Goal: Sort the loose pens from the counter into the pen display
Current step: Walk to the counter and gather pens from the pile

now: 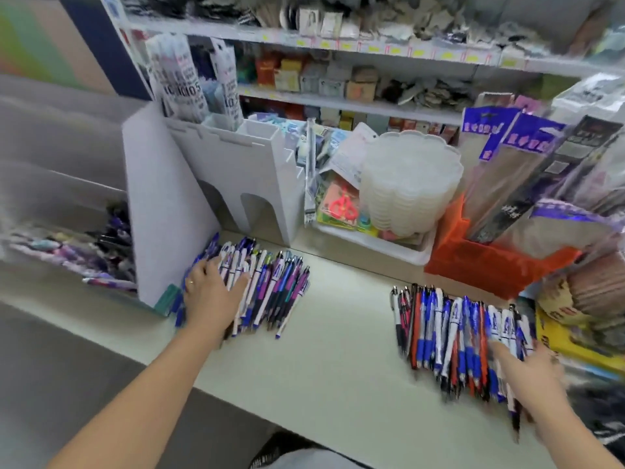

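Sorting is far from done: two big pen piles remain on the table (pixel 338 333).
Left hand (pixel 209 292) lies flat, fingers straight, on the left pile (pixel 267 286); right hand (pixel 531 370) is blurred, grip unclear, at the right pile (pixel 449 336); display (pixel 84 255) at left edge partly filled.

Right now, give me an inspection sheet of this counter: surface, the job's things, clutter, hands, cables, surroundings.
Surface: pale counter, bare between the two pen piles.
Job's things: left pen pile lies against the white pen display; right pen pile is fanned out near the counter's right end.
Clutter: stack of clear plastic trays, orange bin holding packaged goods, and a white tray of mixed stationery, all behind the piles.
Hands: left hand rests flat on the left pen pile; right hand touches the right pen pile, blurred, grip unclear.
Cables: nothing seen.
Surroundings: stocked shop shelves behind the counter.
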